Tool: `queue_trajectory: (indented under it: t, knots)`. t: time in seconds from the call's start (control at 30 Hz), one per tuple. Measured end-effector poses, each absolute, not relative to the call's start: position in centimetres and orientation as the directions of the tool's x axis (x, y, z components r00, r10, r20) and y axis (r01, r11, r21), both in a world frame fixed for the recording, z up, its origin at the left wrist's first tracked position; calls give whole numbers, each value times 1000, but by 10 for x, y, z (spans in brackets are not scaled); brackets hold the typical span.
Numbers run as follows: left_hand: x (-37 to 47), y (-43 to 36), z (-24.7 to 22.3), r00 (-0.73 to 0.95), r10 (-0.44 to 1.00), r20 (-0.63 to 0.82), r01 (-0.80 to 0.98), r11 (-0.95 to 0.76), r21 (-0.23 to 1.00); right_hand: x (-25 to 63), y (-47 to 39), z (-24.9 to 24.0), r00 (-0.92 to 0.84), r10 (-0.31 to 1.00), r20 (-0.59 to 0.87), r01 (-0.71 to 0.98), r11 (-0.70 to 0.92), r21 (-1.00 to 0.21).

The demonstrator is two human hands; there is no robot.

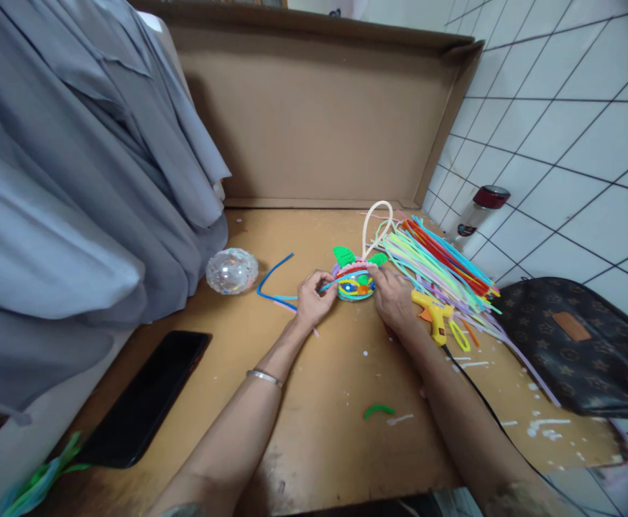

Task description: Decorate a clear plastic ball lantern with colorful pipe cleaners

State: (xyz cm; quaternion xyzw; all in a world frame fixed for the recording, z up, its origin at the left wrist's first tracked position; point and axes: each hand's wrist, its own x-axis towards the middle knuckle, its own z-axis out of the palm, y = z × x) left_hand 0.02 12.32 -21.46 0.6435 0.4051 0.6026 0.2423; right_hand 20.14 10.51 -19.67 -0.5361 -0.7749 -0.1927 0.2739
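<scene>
A round craft figure [356, 286] with a colourful face and green leaf-shaped ears sits on the table between my hands. From its top rises a cream loop [366, 228]. My left hand [314, 296] pinches a light-blue pipe cleaner [329, 285], which runs across the front of the figure. My right hand [393, 296] is closed on the figure's right side, with its fingertips near the right green ear. What lies under those fingertips is partly hidden. Left of my left hand lies a bent dark-blue pipe cleaner [266, 278].
A clear ball [232, 271] stands at the left, behind a black phone [146, 398]. At the right are bundled pipe cleaners [432, 255], a yellow glue gun [433, 316] with a black cord, a brown bag [583, 345] and a bottle [478, 215]. Cardboard [314, 122] borders the back.
</scene>
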Motion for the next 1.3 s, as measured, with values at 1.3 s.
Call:
queue_trajectory:
  t: [1.3]
  knots:
    - [-4,129,-220,-115,897,426,126,-412,902,190,113,-207,200,811,550,400,445,-801]
